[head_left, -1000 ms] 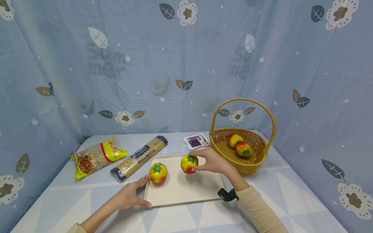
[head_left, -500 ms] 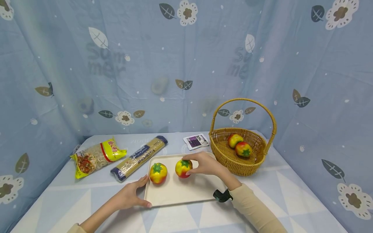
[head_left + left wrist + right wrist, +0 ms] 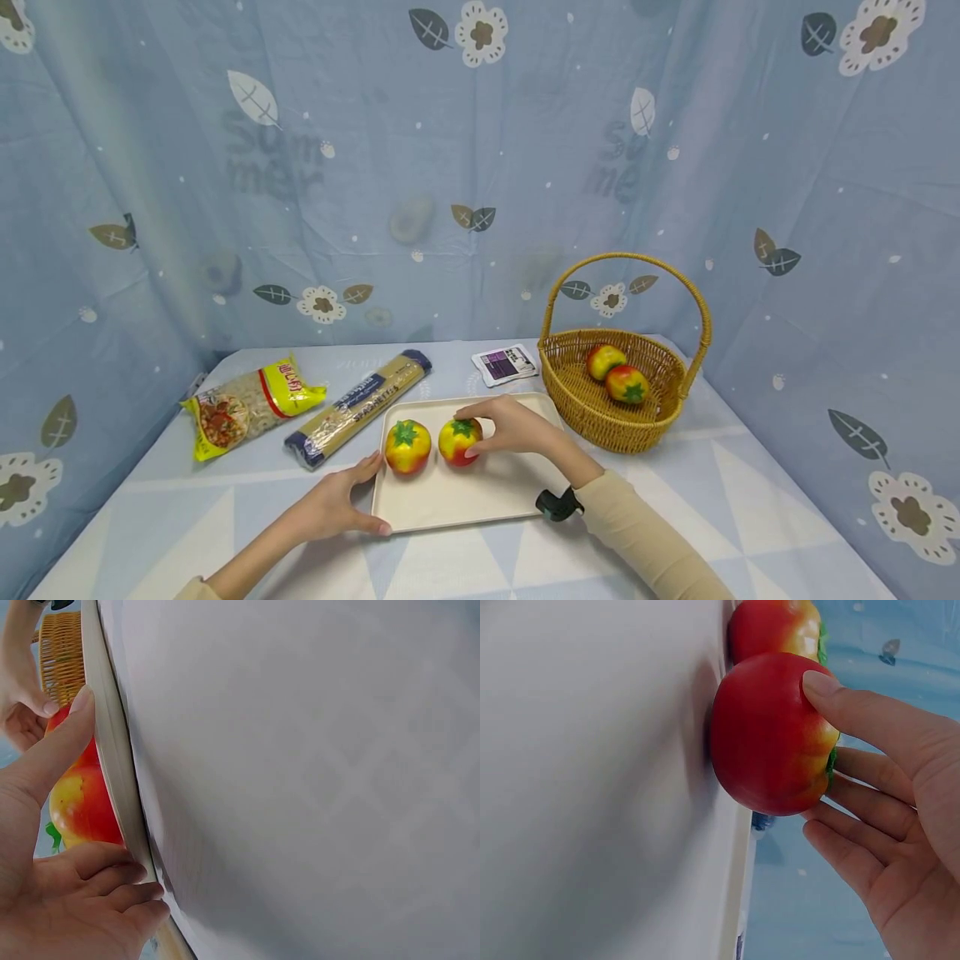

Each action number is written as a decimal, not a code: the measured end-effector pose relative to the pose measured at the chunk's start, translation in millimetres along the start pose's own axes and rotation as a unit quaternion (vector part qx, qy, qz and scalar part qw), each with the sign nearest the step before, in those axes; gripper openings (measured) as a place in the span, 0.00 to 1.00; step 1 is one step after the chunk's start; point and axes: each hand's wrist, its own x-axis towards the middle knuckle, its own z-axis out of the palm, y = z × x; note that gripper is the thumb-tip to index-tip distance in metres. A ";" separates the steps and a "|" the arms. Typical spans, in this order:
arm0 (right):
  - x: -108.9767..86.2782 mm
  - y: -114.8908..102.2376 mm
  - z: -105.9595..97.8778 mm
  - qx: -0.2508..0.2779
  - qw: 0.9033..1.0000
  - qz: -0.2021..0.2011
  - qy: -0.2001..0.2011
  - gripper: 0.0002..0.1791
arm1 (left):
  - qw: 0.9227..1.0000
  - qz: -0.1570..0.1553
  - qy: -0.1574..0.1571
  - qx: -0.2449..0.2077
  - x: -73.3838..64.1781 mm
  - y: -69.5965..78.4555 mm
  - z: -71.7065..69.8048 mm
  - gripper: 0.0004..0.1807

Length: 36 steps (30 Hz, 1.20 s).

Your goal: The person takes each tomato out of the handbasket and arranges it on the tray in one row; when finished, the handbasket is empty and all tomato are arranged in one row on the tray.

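My right hand (image 3: 517,425) pinches a red-and-yellow persimmon (image 3: 455,443) with a green leafy top, low over the cream tray (image 3: 517,492). In the right wrist view the thumb lies on the near side of this persimmon (image 3: 765,742), with the fingers at its leafy top. A second persimmon (image 3: 407,450) sits at the tray's left end, just left of the held one. My left hand (image 3: 330,504) rests against the tray's left edge, thumb at the front corner. In the left wrist view its thumb and relaxed fingers touch the tray rim (image 3: 116,757).
A wicker basket (image 3: 600,425) with a tall handle stands behind right, holding two similar fruits (image 3: 627,384). Left of the tray lie a spaghetti pack (image 3: 360,408) and a yellow pasta bag (image 3: 251,404). A small white-and-purple packet (image 3: 506,365) lies behind the tray.
My right hand has carried its persimmon leftward over the tray, close to the second one. My left hand has stayed at the tray's left edge.
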 end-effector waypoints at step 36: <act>7.7 -5.8 7.3 0.007 1.000 0.004 0.001 0.28 | 1.000 -0.006 -0.001 -0.010 -0.7 1.7 -1.1 0.61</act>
